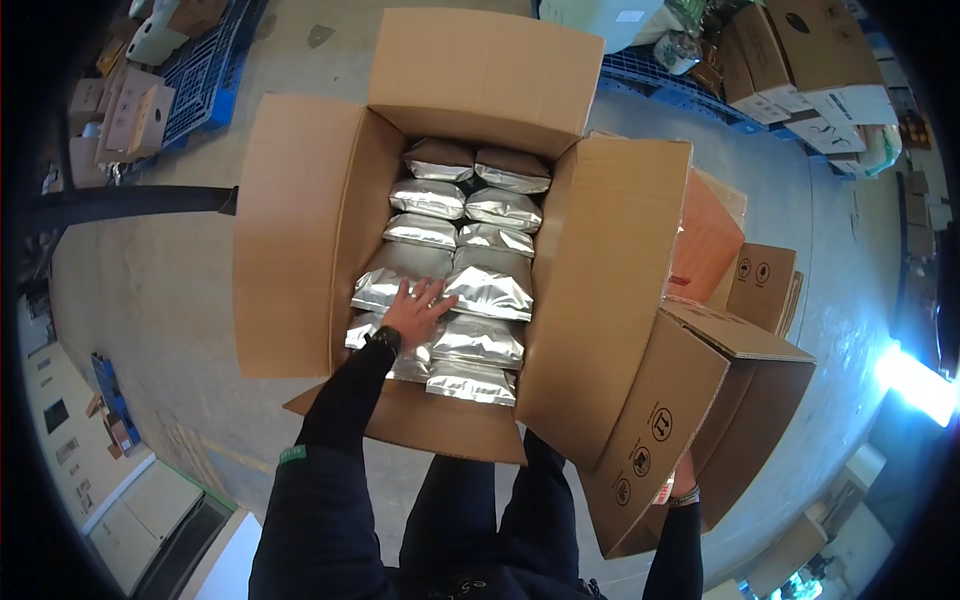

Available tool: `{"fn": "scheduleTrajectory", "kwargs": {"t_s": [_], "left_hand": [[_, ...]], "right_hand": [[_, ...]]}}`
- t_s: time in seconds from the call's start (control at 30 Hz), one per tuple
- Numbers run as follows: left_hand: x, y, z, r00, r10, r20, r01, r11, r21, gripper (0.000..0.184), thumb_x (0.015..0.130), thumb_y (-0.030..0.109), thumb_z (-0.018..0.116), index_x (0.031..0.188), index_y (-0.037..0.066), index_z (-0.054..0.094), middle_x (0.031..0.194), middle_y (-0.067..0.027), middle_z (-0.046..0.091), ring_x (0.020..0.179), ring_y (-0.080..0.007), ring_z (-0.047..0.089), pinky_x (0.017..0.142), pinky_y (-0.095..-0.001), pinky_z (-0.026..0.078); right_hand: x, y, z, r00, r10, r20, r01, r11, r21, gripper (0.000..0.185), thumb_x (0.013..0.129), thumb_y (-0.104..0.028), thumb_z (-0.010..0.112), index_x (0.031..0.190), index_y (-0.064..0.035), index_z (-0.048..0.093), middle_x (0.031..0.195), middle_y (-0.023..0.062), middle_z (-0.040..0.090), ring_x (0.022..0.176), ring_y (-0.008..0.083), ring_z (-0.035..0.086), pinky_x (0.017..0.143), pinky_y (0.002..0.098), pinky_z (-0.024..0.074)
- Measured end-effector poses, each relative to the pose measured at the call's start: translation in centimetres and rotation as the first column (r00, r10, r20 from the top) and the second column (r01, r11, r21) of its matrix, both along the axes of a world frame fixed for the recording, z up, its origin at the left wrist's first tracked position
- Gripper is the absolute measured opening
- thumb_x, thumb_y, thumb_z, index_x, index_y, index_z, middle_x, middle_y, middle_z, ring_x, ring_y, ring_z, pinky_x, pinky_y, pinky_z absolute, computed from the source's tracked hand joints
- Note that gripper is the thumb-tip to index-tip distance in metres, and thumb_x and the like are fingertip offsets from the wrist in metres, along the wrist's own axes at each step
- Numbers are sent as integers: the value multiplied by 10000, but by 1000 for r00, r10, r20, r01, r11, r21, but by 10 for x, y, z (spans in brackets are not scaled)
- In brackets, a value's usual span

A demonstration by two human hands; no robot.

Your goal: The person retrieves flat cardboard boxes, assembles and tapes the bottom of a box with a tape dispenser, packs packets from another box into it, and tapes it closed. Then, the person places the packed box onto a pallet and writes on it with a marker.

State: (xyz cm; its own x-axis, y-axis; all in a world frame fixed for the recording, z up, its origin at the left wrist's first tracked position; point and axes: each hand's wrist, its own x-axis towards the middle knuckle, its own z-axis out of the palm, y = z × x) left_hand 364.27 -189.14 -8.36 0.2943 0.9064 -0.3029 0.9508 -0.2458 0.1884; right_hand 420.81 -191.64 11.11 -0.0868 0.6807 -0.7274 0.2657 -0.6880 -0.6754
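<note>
A large open cardboard box [450,55] stands before me, holding two columns of silver foil pouches [490,285]. My left hand [415,318] lies on the pouches in the left column, its fingers spread and touching the foil without gripping it. Low on the right, my right hand [684,476] is at a second open carton [690,400] with printed handling symbols. A flap hides most of its fingers, so their grip cannot be seen. Close by that hand is a small red-and-white thing [664,490], too partly covered to name.
An orange sheet-like piece [705,235] and another carton [762,275] sit right of the large box. Blue pallets [205,75] with boxes stand at the upper left, and more loaded pallets at the upper right [640,72]. A dark bar [140,202] reaches in from the left.
</note>
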Motion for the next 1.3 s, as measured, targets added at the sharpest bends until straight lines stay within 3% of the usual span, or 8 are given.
{"fn": "scheduleTrajectory", "kwargs": {"t_s": [0.3, 0.43, 0.57, 0.6, 0.63, 0.9, 1.1, 1.3], "left_hand": [[-12, 69, -57, 969, -223, 108, 226, 974, -11, 218, 955, 327, 555, 1081, 150, 579, 1072, -58, 648, 936, -296, 672, 694, -490, 529], [-18, 132, -1, 980, -108, 169, 136, 978, -161, 171, 934, 249, 565, 1015, 100, 547, 920, -132, 687, 796, -366, 676, 652, -498, 531], [-10, 161, 121, 925, -178, 336, 161, 984, 79, 263, 1011, 301, 528, 899, 63, 538, 713, -190, 617, 659, -419, 612, 590, -517, 479], [-5, 163, 164, 922, -150, 358, 130, 988, 80, 270, 1006, 305, 538, 881, 66, 542, 708, -186, 620, 657, -424, 608, 586, -520, 474], [1, 162, 208, 918, -124, 378, 101, 992, 80, 276, 1001, 309, 548, 864, 69, 546, 702, -181, 623, 656, -428, 603, 582, -523, 468], [106, 114, 506, 750, -52, 659, -104, 975, 196, 248, 1021, 187, 548, 835, 23, 547, 600, -51, 522, 476, -127, 461, 467, -282, 362], [163, 85, 519, 219, 158, 963, -329, 941, -80, 187, 1049, 192, 530, 939, 58, 600, 732, 62, 571, 546, 10, 411, 476, -189, 317], [249, 76, 512, 198, 211, 957, -203, 964, -171, 192, 1057, 198, 525, 923, 73, 583, 750, 82, 524, 615, 18, 404, 523, -183, 319]], "right_hand": [[3, -23, 20, 990, -127, 55, 130, 990, -48, 325, 985, -199, 545, 1228, 7, 607, 1124, 117, 695, 984, 237, 665, 843, 364, 526], [-57, 11, 58, 670, -716, -196, 595, 675, -436, 360, 1006, -217, 507, 1272, 11, 587, 1121, 115, 683, 1008, 215, 658, 868, 352, 537], [-71, 21, 90, 617, -746, -251, 641, 662, -389, 424, 966, -171, 574, 1352, 3, 540, 1105, 94, 685, 970, 221, 675, 858, 338, 549], [-68, 20, 110, 967, -250, -53, 248, 968, -35, 511, 909, -141, 644, 1388, -15, 517, 1093, 95, 687, 961, 221, 681, 856, 335, 551], [-63, 19, 127, 909, 254, 329, -319, 934, 160, 618, 853, -112, 713, 1424, -32, 494, 1082, 95, 688, 953, 221, 688, 854, 333, 553], [8, -17, 227, 967, 239, 88, -254, 878, 406, 892, 703, -110, 852, 1493, -80, 439, 1164, 102, 657, 1008, 165, 643, 898, 301, 519], [65, -66, 238, 918, 321, 235, -397, 766, 505, 925, 688, -195, 884, 1495, -93, 443, 1017, 83, 681, 1017, 194, 621, 920, 336, 490], [102, -88, 249, 934, 268, 237, -354, 791, 500, 798, 789, -184, 791, 1501, -135, 435, 1197, 138, 613, 1111, 290, 604, 975, 368, 476]]}}
